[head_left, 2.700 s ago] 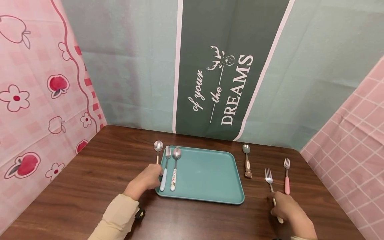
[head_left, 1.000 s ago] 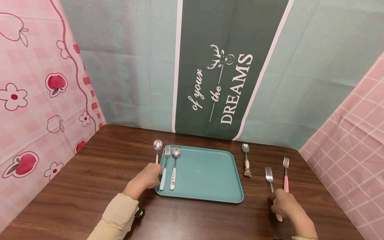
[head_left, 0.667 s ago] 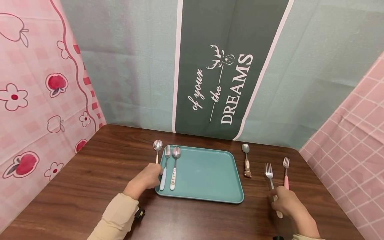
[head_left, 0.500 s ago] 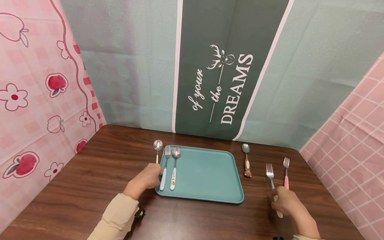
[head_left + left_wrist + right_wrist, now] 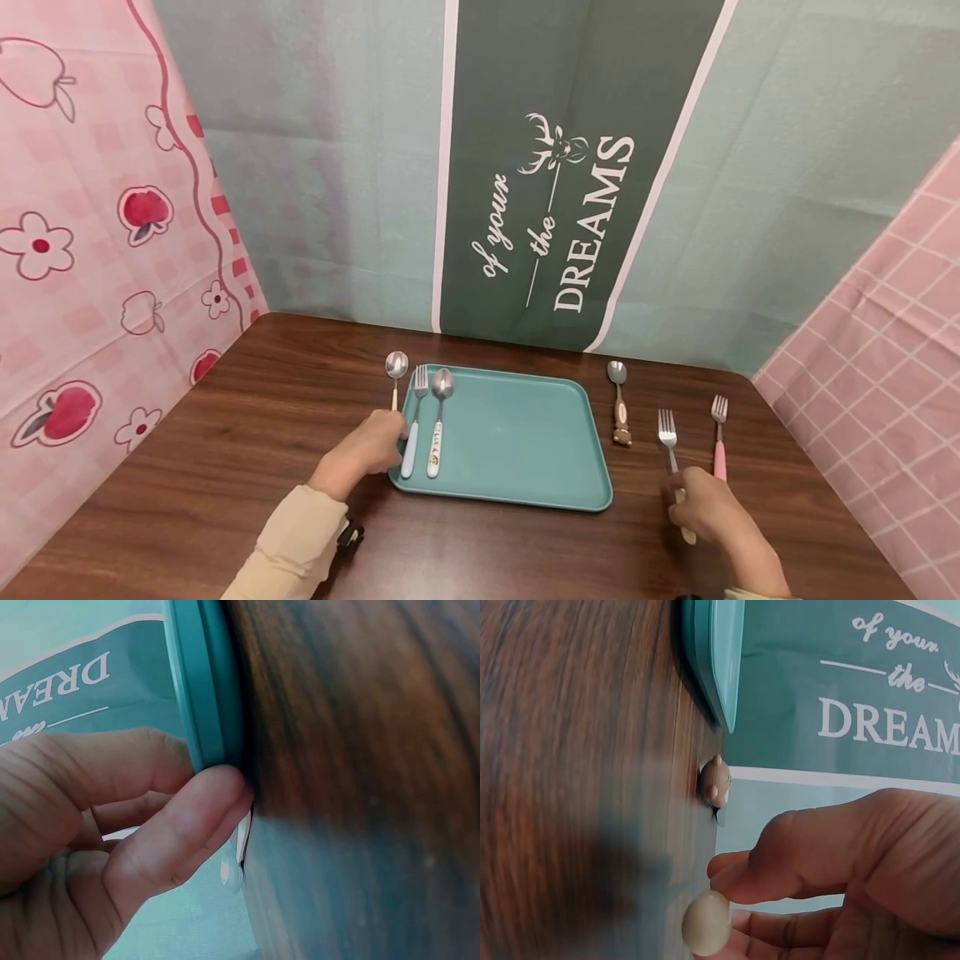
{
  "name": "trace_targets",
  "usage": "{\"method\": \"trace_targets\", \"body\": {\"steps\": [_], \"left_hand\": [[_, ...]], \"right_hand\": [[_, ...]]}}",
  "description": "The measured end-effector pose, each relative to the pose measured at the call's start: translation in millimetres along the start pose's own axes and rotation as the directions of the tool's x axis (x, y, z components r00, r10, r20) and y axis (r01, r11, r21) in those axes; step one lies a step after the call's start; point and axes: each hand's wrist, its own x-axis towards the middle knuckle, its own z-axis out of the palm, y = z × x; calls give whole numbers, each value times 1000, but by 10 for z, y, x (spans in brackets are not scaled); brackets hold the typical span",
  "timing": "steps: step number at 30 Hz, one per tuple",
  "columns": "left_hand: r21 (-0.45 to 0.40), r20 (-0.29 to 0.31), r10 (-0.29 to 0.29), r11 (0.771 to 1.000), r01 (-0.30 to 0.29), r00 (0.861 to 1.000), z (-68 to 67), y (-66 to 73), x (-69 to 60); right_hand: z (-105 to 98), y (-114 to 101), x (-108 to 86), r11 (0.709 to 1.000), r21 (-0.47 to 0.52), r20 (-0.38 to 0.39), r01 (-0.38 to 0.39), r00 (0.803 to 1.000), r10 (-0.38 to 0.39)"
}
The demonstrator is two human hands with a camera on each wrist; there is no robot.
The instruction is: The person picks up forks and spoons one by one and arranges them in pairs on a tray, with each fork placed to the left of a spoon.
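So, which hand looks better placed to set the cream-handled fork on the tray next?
Probably the right hand: it holds the cream-handled fork by its handle, right of the tray, whose right side has bare space. The left hand is busy pinching the tray's left edge.

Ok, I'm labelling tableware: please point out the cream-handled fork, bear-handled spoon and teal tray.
Cream-handled fork [image 5: 668, 440], head view, metal head.
Bear-handled spoon [image 5: 621, 414], head view, brown handle.
Teal tray [image 5: 517, 442], head view, bare floor.
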Motion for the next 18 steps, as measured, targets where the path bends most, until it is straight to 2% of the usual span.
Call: {"method": "trace_targets", "body": {"steps": [13, 18], "left_hand": [[-6, 6, -6, 1000, 6, 1000, -11, 22, 6], [-8, 12, -17, 1000, 17, 1000, -12, 24, 2]], "right_hand": [[47, -191, 121, 999, -28, -13, 31, 999, -31], [78, -277, 153, 999, -8, -14, 35, 999, -35]]}}
